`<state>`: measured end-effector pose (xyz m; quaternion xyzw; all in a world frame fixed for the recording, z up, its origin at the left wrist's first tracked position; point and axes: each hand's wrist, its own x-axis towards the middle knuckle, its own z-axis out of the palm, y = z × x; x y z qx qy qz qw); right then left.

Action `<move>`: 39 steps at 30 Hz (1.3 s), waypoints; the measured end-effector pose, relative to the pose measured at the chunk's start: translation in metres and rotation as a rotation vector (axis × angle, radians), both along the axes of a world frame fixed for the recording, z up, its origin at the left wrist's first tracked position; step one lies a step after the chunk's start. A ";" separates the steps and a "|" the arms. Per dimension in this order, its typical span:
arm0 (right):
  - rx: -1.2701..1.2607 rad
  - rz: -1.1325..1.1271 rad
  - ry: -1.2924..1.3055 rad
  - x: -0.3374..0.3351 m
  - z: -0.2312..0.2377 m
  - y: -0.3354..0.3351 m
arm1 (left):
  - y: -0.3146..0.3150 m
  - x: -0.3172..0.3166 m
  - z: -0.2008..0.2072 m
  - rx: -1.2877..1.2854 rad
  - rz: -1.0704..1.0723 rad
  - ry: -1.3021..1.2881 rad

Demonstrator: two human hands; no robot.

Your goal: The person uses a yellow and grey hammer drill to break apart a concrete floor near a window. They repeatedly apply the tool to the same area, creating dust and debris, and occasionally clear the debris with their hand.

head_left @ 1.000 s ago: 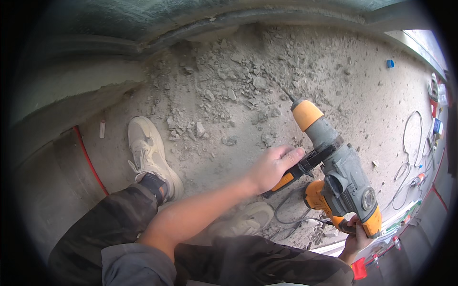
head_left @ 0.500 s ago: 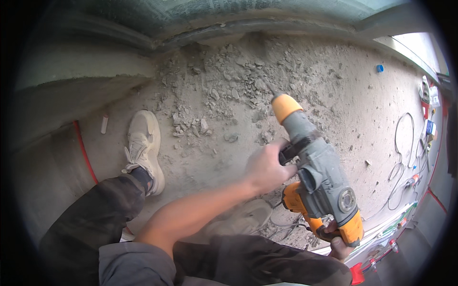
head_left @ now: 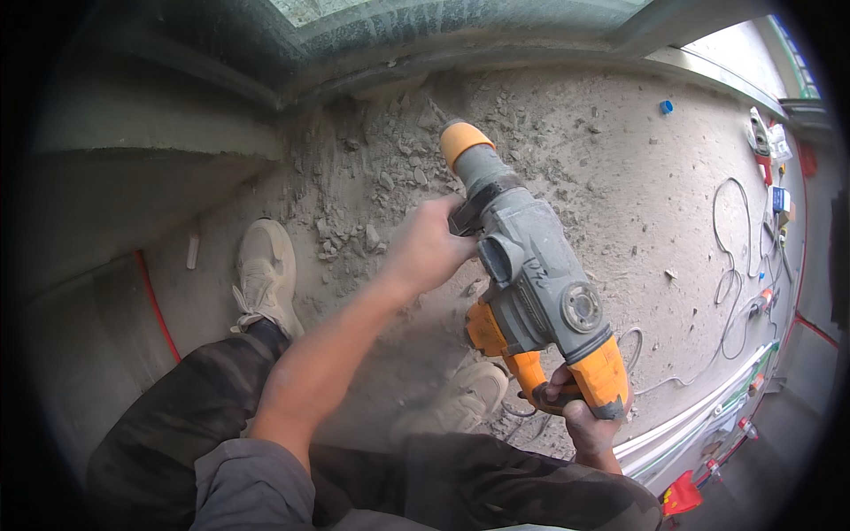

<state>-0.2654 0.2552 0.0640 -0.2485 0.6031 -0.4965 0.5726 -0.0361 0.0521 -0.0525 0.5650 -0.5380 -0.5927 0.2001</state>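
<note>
A grey and orange rotary hammer drill (head_left: pixel 540 257) slants across the middle, its bit pointing up and left toward the rubble near the wall's foot. My left hand (head_left: pixel 431 246) is wrapped round the black side handle behind the orange collar. At the tool's rear end, my right hand (head_left: pixel 586 425) grips the orange main handle, its fingers partly hidden by the housing. Broken grey rubble (head_left: pixel 390 177) lies in front of the tool. The thin bit (head_left: pixel 436 110) is over the rubble's far part; I cannot tell whether its tip touches anything.
My shoes (head_left: pixel 267 270) stand on the dusty floor. A blue cap (head_left: pixel 666 107) lies at the far right. Loose cable (head_left: pixel 735 265), a blue box (head_left: pixel 780 200) and white pipes (head_left: pixel 699 416) line the right side. A low wall (head_left: pixel 150 190) rises at left.
The drill has moved left and farther away, toward the wall's foot, with both hands still gripping it. The view has shifted slightly.
</note>
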 end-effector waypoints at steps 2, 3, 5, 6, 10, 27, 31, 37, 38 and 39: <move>0.014 -0.004 -0.060 0.009 0.002 -0.007 | -0.004 0.008 0.002 -0.002 0.003 0.043; 0.029 0.003 -0.072 0.011 0.004 -0.008 | -0.006 0.012 -0.004 0.020 -0.009 0.058; 0.029 0.004 -0.067 0.017 0.000 -0.008 | -0.010 0.016 -0.004 0.018 -0.028 0.028; 0.031 0.004 -0.063 0.020 -0.002 -0.008 | -0.013 0.018 -0.004 0.019 -0.037 0.015; 0.010 0.041 -0.081 0.033 -0.010 -0.015 | -0.025 0.030 -0.008 0.037 -0.053 -0.022; 0.060 0.013 -0.010 0.073 -0.024 -0.058 | -0.072 0.048 -0.013 0.053 -0.047 -0.010; 0.108 0.016 0.003 0.078 -0.002 -0.085 | -0.089 0.042 -0.007 0.017 -0.059 -0.003; 0.120 -0.001 0.219 0.068 -0.007 -0.067 | -0.077 0.035 -0.013 0.115 -0.040 -0.017; 0.197 -0.042 0.166 0.056 -0.009 -0.053 | -0.062 0.027 -0.011 0.118 -0.075 -0.044; 0.168 -0.055 0.118 0.050 -0.006 -0.039 | -0.049 0.023 -0.006 0.102 -0.114 -0.144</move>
